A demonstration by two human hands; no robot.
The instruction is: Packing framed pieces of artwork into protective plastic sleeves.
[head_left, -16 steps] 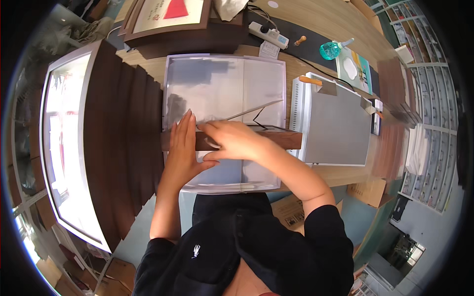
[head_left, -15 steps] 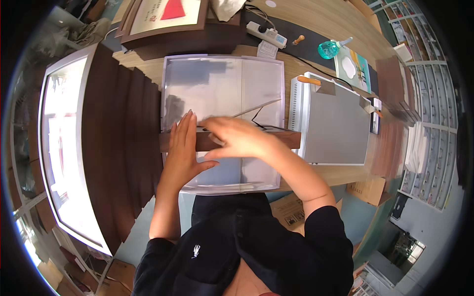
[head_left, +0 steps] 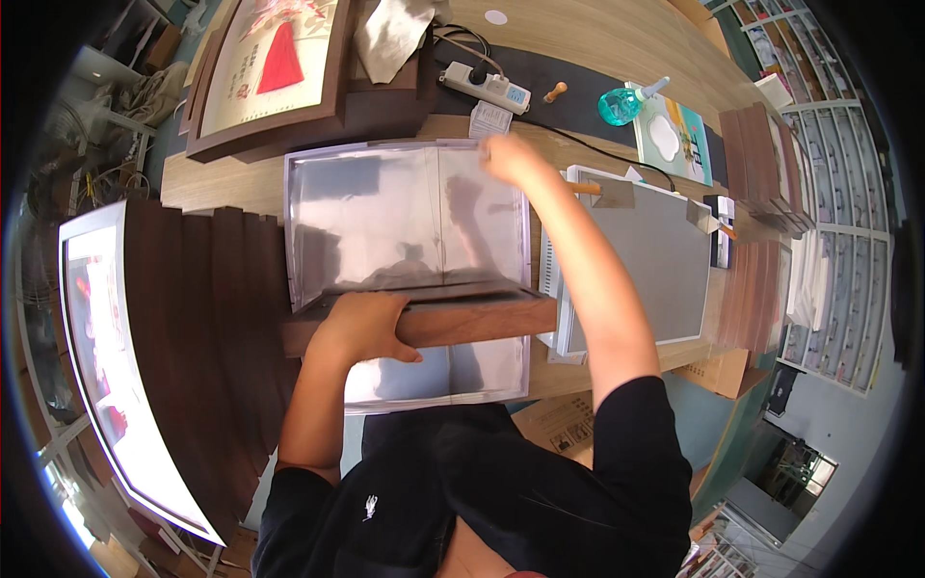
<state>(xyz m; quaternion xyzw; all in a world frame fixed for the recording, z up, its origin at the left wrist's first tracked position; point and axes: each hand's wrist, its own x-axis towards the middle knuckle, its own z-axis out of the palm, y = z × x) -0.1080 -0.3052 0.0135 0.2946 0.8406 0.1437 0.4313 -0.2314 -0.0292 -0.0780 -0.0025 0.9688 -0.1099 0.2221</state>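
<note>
From my end I see a brown frame (head_left: 482, 323) standing on its edge across a glossy panel (head_left: 366, 197), close to the near edge of the counter (head_left: 578, 48). Its upturned side is reddish-brown with a streaky wood grain, and a darker strip runs along its far side. The panel beneath has a pale lilac rim and a shiny surface full of reflections – I can even make out the mirrored right arm.

My left hand (head_left: 361, 328) holds the frame across its side, fingers curled over the far side and thumb spread apart on the near one. My right hand (head_left: 506, 159) is at the panel's far rim, fingers folded in; I cannot tell whether they grip anything.

As for writing, the framed picture (head_left: 275, 63) toward the counter's far left corner carries small dark characters beside a red shape. A white paper slip (head_left: 489, 118), just beside the power strip (head_left: 485, 89), has print too fine for me to read. The booklet (head_left: 674, 140) near the far edge shows large cover lettering – and the cardboard box (head_left: 554, 429) below the near edge bears dark printed marks.
</note>
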